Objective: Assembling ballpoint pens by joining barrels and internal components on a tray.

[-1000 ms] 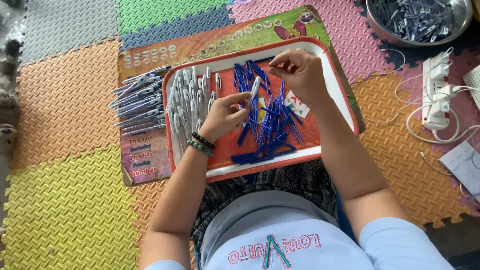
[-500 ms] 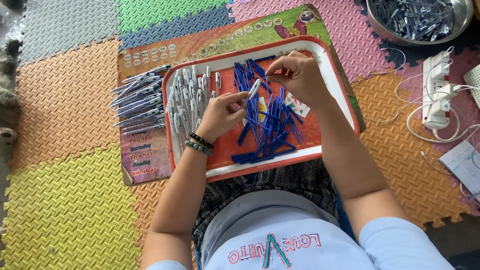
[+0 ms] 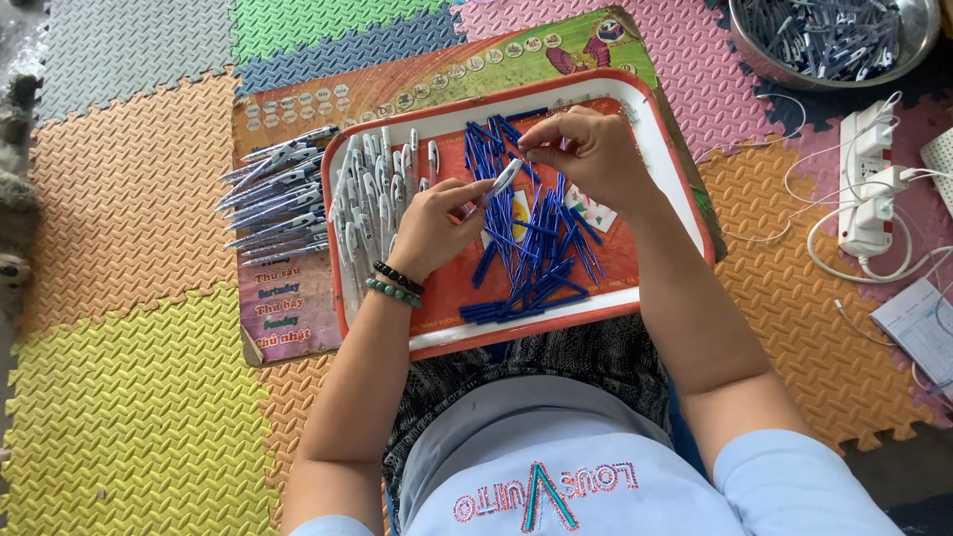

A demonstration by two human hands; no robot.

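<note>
My left hand [image 3: 434, 223] holds a white pen barrel [image 3: 504, 179] by its lower end, tip pointing up and right. Just right of it, my right hand [image 3: 588, 156] pinches a thin blue pen part between its fingertips; the part is mostly hidden. Both hands hover over a red tray with a white rim [image 3: 556, 323]. A loose heap of blue pen refills [image 3: 531, 248] lies in the tray's middle. White pen barrels [image 3: 372, 203] are lined up in the tray's left part.
Assembled pens [image 3: 276, 194] lie in a pile on a printed poster [image 3: 288, 308] left of the tray. A metal bowl of pen parts [image 3: 829, 40] sits at top right. A white power strip with cables [image 3: 869, 184] lies to the right on coloured foam mats.
My right hand has moved down and left toward the barrel in my left hand. My left hand has tilted the barrel slightly toward it.
</note>
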